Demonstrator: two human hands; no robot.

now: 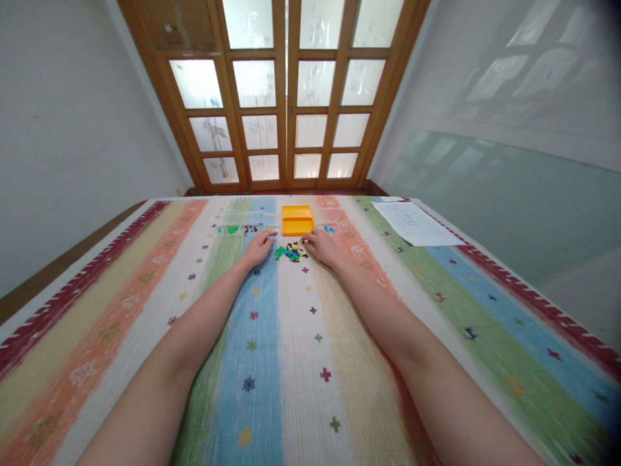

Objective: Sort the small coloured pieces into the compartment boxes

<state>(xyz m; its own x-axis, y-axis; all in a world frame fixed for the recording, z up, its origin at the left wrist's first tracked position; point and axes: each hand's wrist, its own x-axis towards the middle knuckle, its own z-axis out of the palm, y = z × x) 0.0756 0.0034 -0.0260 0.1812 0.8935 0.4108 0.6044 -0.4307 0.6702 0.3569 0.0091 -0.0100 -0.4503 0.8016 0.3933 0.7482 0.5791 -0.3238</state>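
Note:
A loose heap of small green, blue, dark and yellow pieces (291,252) lies on the striped tablecloth between my hands. My left hand (261,246) rests left of the heap, its fingers stretched toward the clear tray's yellow pieces (270,228). On the heap's right edge, my right hand (320,246) has its thumb and forefinger drawn together; anything between them is too small to make out. Just beyond both hands sits an orange two-part box (297,212). Left of it, clear compartments hold green pieces (229,230) and dark pieces (251,229); blue pieces (328,229) lie to its right.
A printed paper sheet (414,221) lies at the far right of the table. The patterned tablecloth (301,388) stretches from me to the far edge. Wooden glass-paned doors (286,110) stand behind, and a greenish glass panel (509,194) leans along the right wall.

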